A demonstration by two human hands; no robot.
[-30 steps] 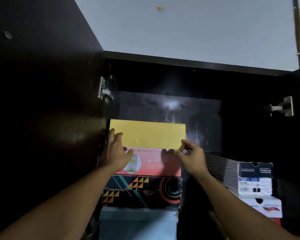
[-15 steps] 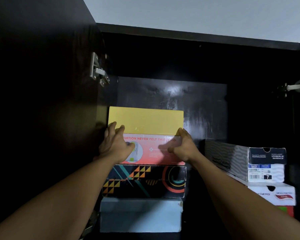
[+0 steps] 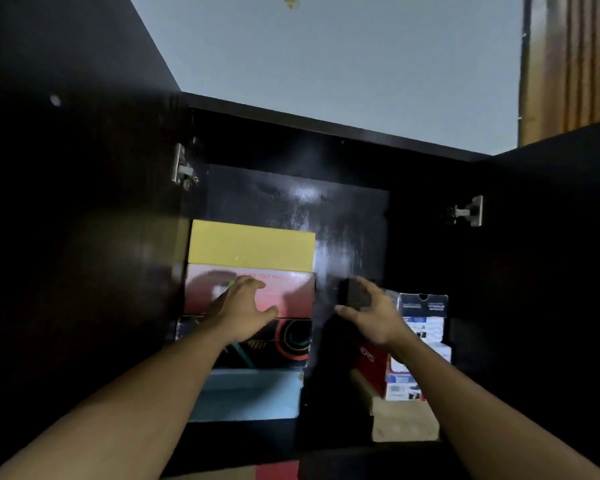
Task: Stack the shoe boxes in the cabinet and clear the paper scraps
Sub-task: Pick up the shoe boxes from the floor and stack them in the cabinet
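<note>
yellow box [image 3: 252, 245] just above the left hand [image 3: 243, 306]

the box lay on top of the left stack [image 3: 293, 341] in the cabinet [image 3: 326, 129], its long side running left to right. the left hand was nearer to it; the right hand [image 3: 371, 317] hung beside the right stack [image 3: 423, 306]. both hands were loose, fingers spread, grasping nothing

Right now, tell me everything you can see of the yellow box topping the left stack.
The yellow shoe box shows one plain yellow face, cardboard by the look, no print visible. It lies level as the top of the left stack, resting on the pink-red printed box, near the cabinet left wall. No lid seam shows. Neither the left hand nor the right hand touches it; both are lower.
</note>
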